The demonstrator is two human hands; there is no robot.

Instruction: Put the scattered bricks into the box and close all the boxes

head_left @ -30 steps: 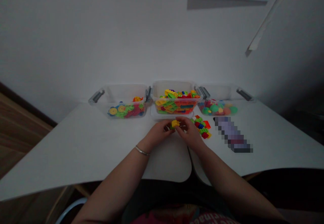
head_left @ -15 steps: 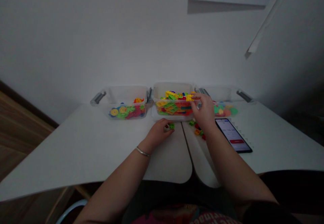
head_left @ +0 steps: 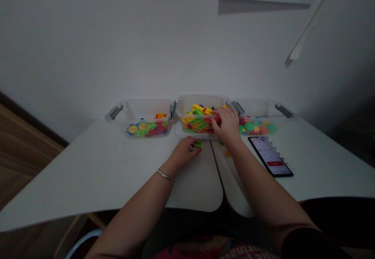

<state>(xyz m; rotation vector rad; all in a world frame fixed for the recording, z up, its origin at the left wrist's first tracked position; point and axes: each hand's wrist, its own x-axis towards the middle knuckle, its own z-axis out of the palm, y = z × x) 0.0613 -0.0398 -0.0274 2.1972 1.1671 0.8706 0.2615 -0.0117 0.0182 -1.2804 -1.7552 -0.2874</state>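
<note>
My left hand (head_left: 185, 150) rests low over the table, its thumb and fingers closed on a small green building block (head_left: 199, 145). Farther forward, my right hand (head_left: 227, 124) reaches over the front rim of the middle clear plastic box (head_left: 202, 98). Its thumb and fingers are apart among the pieces, and no held piece shows between them. Yellow, green and red building blocks (head_left: 199, 123) fill much of this box. Some loose blocks (head_left: 228, 153) lie on the table, partly hidden under my right forearm.
A left clear box (head_left: 149, 102) holds colourful round and gear-like pieces. The right clear box (head_left: 254, 104) holds round coloured pieces. A phone (head_left: 271, 157) lies right of my forearm. A gap (head_left: 216, 169) runs between two table sections. Behind is a wall.
My right hand has moved slightly left and deeper over the middle box. The yellow piece at its fingertips is no longer held. My left hand keeps its green block in place.
</note>
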